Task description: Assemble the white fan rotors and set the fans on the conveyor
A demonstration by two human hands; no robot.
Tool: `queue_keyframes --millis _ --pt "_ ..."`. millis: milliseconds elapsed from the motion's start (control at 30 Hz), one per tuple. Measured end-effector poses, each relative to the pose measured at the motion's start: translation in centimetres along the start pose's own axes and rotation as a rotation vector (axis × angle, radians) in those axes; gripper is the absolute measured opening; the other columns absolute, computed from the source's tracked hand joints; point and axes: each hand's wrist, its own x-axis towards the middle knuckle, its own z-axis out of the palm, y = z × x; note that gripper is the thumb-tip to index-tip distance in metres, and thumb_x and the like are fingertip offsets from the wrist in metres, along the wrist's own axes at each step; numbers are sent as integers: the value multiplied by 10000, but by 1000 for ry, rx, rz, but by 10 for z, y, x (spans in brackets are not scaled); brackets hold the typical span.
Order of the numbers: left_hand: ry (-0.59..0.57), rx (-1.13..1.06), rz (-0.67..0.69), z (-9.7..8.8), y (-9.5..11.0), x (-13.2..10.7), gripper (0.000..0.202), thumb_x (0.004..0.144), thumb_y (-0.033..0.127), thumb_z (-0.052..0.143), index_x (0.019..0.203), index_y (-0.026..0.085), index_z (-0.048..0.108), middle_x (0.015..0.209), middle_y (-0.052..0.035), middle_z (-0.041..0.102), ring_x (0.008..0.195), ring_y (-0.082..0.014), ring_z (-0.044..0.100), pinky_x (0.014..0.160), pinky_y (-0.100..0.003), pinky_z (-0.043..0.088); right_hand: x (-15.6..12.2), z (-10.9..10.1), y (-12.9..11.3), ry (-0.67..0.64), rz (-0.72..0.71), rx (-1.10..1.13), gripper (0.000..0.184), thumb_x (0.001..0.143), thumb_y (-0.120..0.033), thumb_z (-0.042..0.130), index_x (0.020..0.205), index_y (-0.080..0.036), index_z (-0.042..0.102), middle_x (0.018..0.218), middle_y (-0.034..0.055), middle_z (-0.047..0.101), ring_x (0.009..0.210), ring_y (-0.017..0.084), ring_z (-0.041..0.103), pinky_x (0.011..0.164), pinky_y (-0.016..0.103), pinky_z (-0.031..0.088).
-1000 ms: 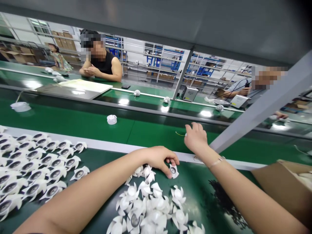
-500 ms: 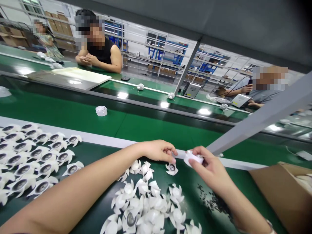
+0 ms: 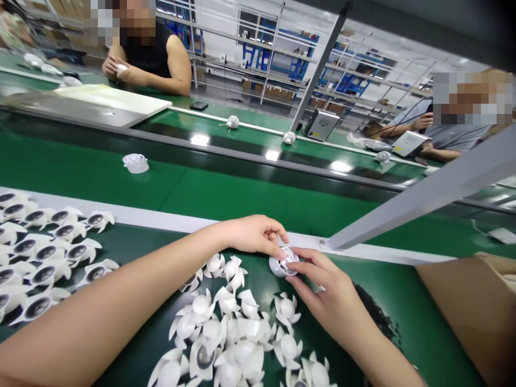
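A white round plastic housing point(image 3: 278, 267) with an open, ribbed top sits at the near edge of the belt's pale rail, between my hands. My right hand point(image 3: 326, 287) grips its right side between thumb and fingers. From the left, my left hand point(image 3: 262, 239) reaches over it, fingers curled and thumb at its top. The small fan wheel that lay under my left hand is hidden now. Just below, a heap of white fan wheels point(image 3: 242, 328) covers the dark green work surface, mostly hub side up.
More fan wheels point(image 3: 44, 274) lie in rows at left, dark centres up. Small black parts point(image 3: 377, 312) are scattered by my right forearm, near a cardboard box point(image 3: 455, 306). Another white housing point(image 3: 136, 163) stands on the green belt point(image 3: 226, 188). A grey post point(image 3: 419, 191) slants across the right. Co-workers sit opposite.
My right hand has brought the white housing left and down to my left hand, over the fan wheel's spot. The view has shifted, and the housing on the belt appears farther left.
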Motion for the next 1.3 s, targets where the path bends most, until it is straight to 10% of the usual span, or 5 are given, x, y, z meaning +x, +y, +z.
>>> queue_keyframes --millis 467,700,833,1000,1300 --pt "-3 316 -157 -5 18 -11 622 639 574 815 1130 219 675 942 7 653 808 -152 601 663 -228 424 2 -15 19 -165 -24 103 191 888 -165 634 1004 -292 716 1217 47 634 1116 208 629 927 348 548" --pt "45 748 -363 -9 84 -60 715 565 554 829 1214 325 637 1172 -26 661 978 -255 625 668 -261 420 -4 -29 43 292 262 -104 663 904 -345 621 1501 -209 366 1364 178 509 1031 247 634 748 370 596" --pt "-88 818 -603 -8 92 -68 639 539 432 831 1152 346 673 1184 -26 668 895 -253 655 618 -270 420 -10 -61 45 -20 393 -196 206 915 -364 567 960 -218 705 866 50 656 669 160 599 558 281 498" --pt "-193 708 -421 -7 72 -52 332 684 469 747 996 358 737 1144 27 697 886 -200 653 629 -249 415 -16 -79 45 -432 477 -175 232 902 -284 514 806 -225 717 839 30 682 680 159 612 617 287 480" --pt "-137 660 -185 9 51 -24 192 881 317 557 910 261 739 879 29 730 752 -128 619 585 -225 378 -15 -63 31 -514 480 -210 237 880 -177 518 762 -228 717 819 6 664 661 136 597 616 269 429"
